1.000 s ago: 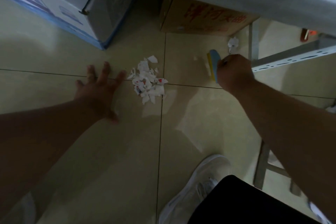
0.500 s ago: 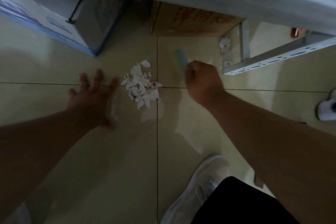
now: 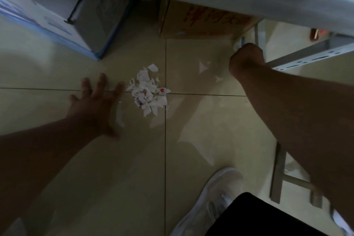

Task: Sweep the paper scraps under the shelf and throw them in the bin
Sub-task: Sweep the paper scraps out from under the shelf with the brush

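A heap of white paper scraps (image 3: 149,91) with red marks lies on the tiled floor under the shelf, where two tile seams cross. My left hand (image 3: 93,103) rests flat on the floor just left of the heap, fingers spread and holding nothing. My right hand (image 3: 246,59) is closed in a fist around a small blue brush (image 3: 242,41), only its tip showing above the knuckles. It reaches back to the right, close to one loose white scrap (image 3: 237,45) beside the shelf's metal leg (image 3: 256,33). No bin is in view.
A brown cardboard box (image 3: 201,23) with red writing stands at the back under the shelf. A white and blue box (image 3: 57,17) stands at the left. A grey slotted shelf rail (image 3: 310,54) runs at the right. My white shoe (image 3: 212,203) is at the bottom.
My right hand moved with the brush from near the heap back and to the right, up to the loose scrap by the shelf leg. My left hand stayed flat on the floor.
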Motion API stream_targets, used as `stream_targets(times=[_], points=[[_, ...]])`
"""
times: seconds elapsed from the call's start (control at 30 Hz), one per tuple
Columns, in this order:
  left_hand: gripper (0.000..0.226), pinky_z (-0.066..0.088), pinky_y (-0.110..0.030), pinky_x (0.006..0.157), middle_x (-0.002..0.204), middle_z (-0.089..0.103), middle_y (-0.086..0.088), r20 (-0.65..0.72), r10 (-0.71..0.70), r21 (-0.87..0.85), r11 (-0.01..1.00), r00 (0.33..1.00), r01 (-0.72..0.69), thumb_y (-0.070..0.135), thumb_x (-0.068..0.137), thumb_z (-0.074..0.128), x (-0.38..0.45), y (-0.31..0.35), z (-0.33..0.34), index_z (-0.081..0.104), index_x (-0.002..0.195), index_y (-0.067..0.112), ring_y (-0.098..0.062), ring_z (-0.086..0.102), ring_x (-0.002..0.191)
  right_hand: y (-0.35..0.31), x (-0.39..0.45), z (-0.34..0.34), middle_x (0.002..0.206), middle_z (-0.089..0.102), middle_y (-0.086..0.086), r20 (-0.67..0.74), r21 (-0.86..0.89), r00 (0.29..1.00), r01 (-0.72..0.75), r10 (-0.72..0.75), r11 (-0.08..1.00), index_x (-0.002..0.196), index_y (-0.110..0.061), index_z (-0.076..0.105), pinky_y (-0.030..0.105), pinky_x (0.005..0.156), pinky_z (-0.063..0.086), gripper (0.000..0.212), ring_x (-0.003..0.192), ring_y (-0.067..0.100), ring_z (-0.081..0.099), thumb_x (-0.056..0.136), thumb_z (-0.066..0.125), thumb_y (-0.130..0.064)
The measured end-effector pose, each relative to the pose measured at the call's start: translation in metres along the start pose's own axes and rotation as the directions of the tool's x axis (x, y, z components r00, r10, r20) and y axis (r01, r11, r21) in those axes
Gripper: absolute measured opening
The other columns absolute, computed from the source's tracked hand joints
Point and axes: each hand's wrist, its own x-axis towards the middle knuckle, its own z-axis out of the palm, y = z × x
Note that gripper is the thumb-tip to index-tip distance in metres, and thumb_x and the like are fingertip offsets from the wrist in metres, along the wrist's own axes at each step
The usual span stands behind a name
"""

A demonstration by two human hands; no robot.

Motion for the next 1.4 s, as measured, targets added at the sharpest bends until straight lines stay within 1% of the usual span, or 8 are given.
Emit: stream_targets(times=[0.13, 0.27, 0.4, 0.53, 1.0, 1.13, 1.27, 1.4], points=[[0.169, 0.020, -0.079, 0.118, 0.169, -0.036, 0.001, 0.003, -0.001, -0.012, 1.000, 1.000, 0.001, 0.063, 0.046, 0.099, -0.001, 0.001, -0.001, -0.032, 0.153, 0.057, -0.049, -0.021, 0.156, -0.003, 0.008, 0.001, 0.138, 0.057, 0.020, 0.051, -0.022, 0.999, 0.020, -0.019, 1.000, 0.136, -0.001, 0.054, 0.040, 0.105, 0.047, 0.042, 0.129, 0.036, 0.055, 0.097, 0.053, -0.014], [0.169, 0.023, -0.078, 0.118, 0.169, -0.035, -0.001, 0.013, -0.007, 0.014, 1.000, 1.000, 0.007, 0.064, 0.046, 0.099, -0.003, 0.004, -0.005, -0.032, 0.154, 0.055, -0.049, -0.019, 0.157, -0.001, -0.009, 0.002, 0.122, 0.063, 0.023, 0.194, -0.115, 0.954, 0.253, -0.228, 0.961, 0.122, -0.001, 0.062, 0.043, 0.089, 0.048, 0.034, 0.113, 0.041, 0.060, 0.095, 0.047, -0.015], [0.168, 0.023, -0.077, 0.119, 0.169, -0.035, -0.001, 0.012, -0.001, 0.008, 1.000, 1.000, 0.001, 0.064, 0.047, 0.099, -0.003, 0.003, -0.005, -0.031, 0.154, 0.054, -0.049, -0.018, 0.157, -0.001, -0.057, 0.012, 0.096, 0.061, 0.017, 0.248, -0.148, 0.859, 0.491, -0.448, 0.859, 0.110, -0.004, 0.063, 0.039, 0.073, 0.049, 0.028, 0.095, 0.038, 0.064, 0.098, 0.041, -0.018], [0.168, 0.023, -0.077, 0.118, 0.169, -0.035, -0.001, 0.006, -0.003, 0.017, 1.000, 1.000, 0.003, 0.067, 0.047, 0.098, -0.003, 0.001, -0.002, -0.032, 0.154, 0.054, -0.050, -0.017, 0.157, 0.002, -0.104, 0.018, 0.079, 0.065, 0.017, 0.214, -0.117, 0.676, 0.735, -0.706, 0.668, 0.098, -0.004, 0.063, 0.034, 0.056, 0.044, 0.022, 0.069, 0.036, 0.063, 0.097, 0.046, -0.018], [0.168, 0.022, -0.078, 0.119, 0.170, -0.034, 0.000, 0.011, -0.022, 0.016, 1.000, 1.000, 0.022, 0.065, 0.046, 0.099, -0.001, 0.003, -0.001, -0.028, 0.155, 0.055, -0.049, -0.018, 0.157, -0.013, -0.063, 0.002, 0.103, 0.064, 0.020, 0.224, -0.025, 0.914, 0.352, -0.338, 0.936, 0.109, 0.001, 0.064, 0.036, 0.073, 0.047, 0.028, 0.096, 0.038, 0.064, 0.097, 0.044, -0.014], [0.169, 0.021, -0.079, 0.118, 0.170, -0.034, 0.000, 0.010, -0.010, 0.007, 1.000, 1.000, 0.010, 0.064, 0.044, 0.100, -0.002, 0.002, -0.001, -0.028, 0.154, 0.056, -0.049, -0.019, 0.157, -0.044, -0.106, 0.024, 0.123, 0.064, 0.022, 0.242, 0.082, 0.885, 0.389, -0.397, 0.918, 0.127, -0.006, 0.060, 0.036, 0.088, 0.049, 0.036, 0.111, 0.039, 0.063, 0.096, 0.049, -0.019], [0.168, 0.021, -0.079, 0.118, 0.170, -0.034, 0.000, 0.011, -0.015, 0.003, 1.000, 1.000, 0.015, 0.063, 0.045, 0.099, -0.002, 0.002, -0.002, -0.029, 0.154, 0.056, -0.049, -0.019, 0.157, -0.066, -0.150, 0.041, 0.108, 0.064, 0.016, 0.298, 0.023, 0.802, 0.537, -0.518, 0.844, 0.108, -0.013, 0.058, 0.034, 0.076, 0.048, 0.015, 0.103, 0.034, 0.065, 0.099, 0.047, -0.018], [0.167, 0.019, -0.078, 0.119, 0.170, -0.034, 0.000, 0.016, -0.023, -0.002, 1.000, 1.000, 0.023, 0.064, 0.047, 0.099, -0.003, 0.004, -0.002, -0.027, 0.156, 0.055, -0.049, -0.020, 0.157, -0.077, -0.177, 0.043, 0.125, 0.063, 0.009, 0.286, 0.014, 0.747, 0.623, -0.600, 0.782, 0.131, -0.008, 0.053, 0.028, 0.076, 0.039, 0.032, 0.112, 0.024, 0.062, 0.101, 0.046, -0.017]])
